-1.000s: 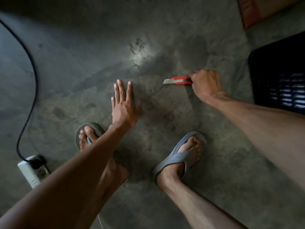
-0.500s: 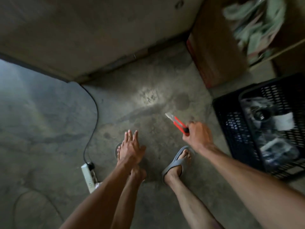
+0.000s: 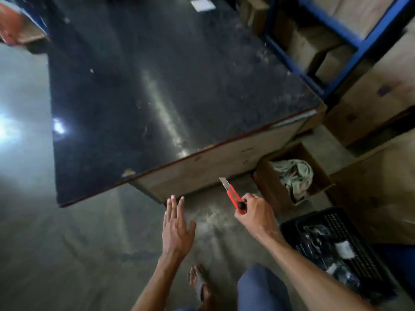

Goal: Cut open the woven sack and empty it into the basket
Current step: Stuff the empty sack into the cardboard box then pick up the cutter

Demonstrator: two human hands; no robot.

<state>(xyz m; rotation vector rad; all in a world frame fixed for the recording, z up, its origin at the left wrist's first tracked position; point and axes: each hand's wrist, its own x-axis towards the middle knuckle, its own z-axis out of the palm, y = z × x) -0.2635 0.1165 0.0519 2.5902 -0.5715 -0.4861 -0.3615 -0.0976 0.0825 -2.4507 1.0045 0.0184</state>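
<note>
Gripping red box cutter (image 3: 233, 196) in right hand (image 3: 256, 213), blade out toward upper left, holding left hand (image 3: 176, 225) flat with fingers straight and together over floor (image 3: 67, 254) at lower centre, with black basket (image 3: 363, 257) at lower right, just below cardboard box (image 3: 269, 187) of pale bundled fabric.

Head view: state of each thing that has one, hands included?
utility knife: blade extended, tip pointing up and away, held above the floor.
right hand: grips the knife's handle end.
left hand: open, fingers straight, holding nothing.
basket: upright on the floor, some items already inside.
cardboard box: top open, pale crumpled material inside.
</note>
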